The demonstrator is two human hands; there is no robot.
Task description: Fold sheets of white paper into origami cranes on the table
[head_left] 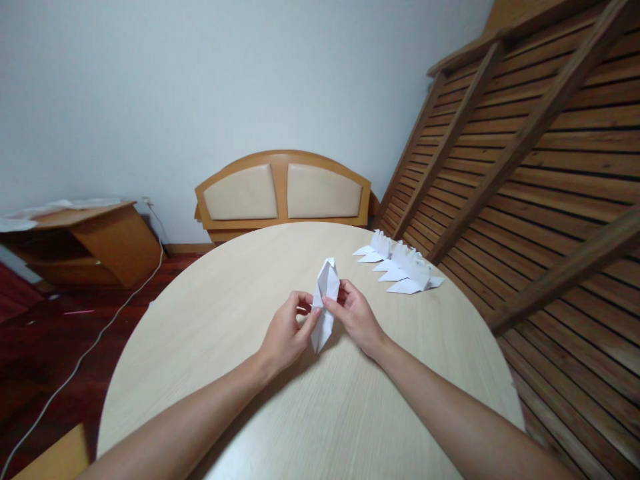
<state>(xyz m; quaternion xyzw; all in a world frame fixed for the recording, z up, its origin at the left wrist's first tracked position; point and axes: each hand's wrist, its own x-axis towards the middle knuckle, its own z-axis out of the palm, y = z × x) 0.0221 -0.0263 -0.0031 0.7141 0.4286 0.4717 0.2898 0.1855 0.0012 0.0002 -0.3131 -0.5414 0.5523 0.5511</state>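
A narrow piece of folded white paper (327, 283) stands roughly upright between my hands, above the middle of the round table (240, 293). Its upper part shows a hollow between two folded sides, and its lower end narrows to points. My left hand (291, 328) pinches the paper's left edge between thumb and fingers. On the other side my right hand (357, 317) grips it, the thumb lying across the front and the fingers partly hidden behind. Several folded white paper figures (407, 267) with pointed ends stand in a row at the table's right far edge.
Slatted wooden panels (500, 153) lean along the right side, close to the table. Beyond the far edge stands a headboard (283, 157) with cream pads. A low wooden cabinet (120, 233) is at left, and a white cable (107, 327) runs over the dark red floor.
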